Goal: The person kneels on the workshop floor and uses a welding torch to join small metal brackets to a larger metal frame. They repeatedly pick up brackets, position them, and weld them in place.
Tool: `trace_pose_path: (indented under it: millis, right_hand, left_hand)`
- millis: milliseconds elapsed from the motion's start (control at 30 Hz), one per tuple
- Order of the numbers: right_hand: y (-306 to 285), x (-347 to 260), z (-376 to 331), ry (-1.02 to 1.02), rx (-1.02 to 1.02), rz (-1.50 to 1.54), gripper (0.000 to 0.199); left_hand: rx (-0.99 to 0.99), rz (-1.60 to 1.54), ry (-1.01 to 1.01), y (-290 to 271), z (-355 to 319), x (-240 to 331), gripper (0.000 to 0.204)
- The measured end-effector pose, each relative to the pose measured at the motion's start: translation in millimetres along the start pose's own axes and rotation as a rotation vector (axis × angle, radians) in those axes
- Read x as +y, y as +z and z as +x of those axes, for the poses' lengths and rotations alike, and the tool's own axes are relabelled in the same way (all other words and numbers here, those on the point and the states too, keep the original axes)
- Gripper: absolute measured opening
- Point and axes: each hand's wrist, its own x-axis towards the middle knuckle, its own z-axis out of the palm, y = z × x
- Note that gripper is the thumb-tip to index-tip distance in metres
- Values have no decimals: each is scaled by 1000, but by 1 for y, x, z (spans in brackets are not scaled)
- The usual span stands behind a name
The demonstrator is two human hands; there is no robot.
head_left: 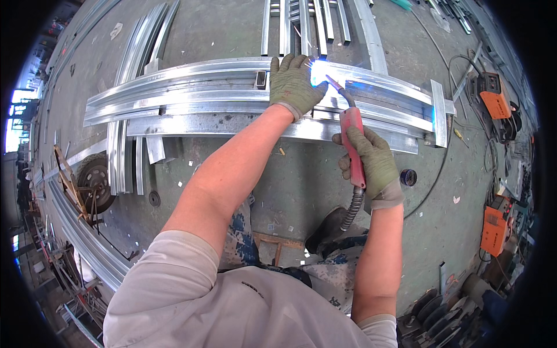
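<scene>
My right hand [374, 162], in a green work glove, is wrapped round the red handle of a welding torch [352, 139]. The torch's bent neck points up and left to a bright blue-white arc with sparks on the far metal beam. Close to the left of that arc lies my left hand [290, 84], gloved too, palm down with fingers stretched over the far edge of the silvery steel beams [203, 104]. They run crosswise in front of me. Glare hides the weld spot itself. A short square tube end [260, 79] shows just left of my left hand.
More steel profiles [142, 40] pass under the beams at left, and a framework [301, 26] lies beyond. A short upright plate [439, 113] stands at the right end. Orange welding machines [495, 98] with cables are at far right; a wheel [96, 182] is at left. A round can [408, 177] sits right of my right hand.
</scene>
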Motion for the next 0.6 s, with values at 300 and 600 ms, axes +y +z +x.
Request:
trace_pose_path:
  millis: [300, 600]
  right_hand:
    - [0, -1, 2, 9, -10, -3, 55]
    - [1, 4, 1, -9, -3, -2, 56]
  left_hand:
    - [-45, 90, -4, 3, 2, -2, 85]
    - [-49, 14, -1, 0, 2, 0, 82]
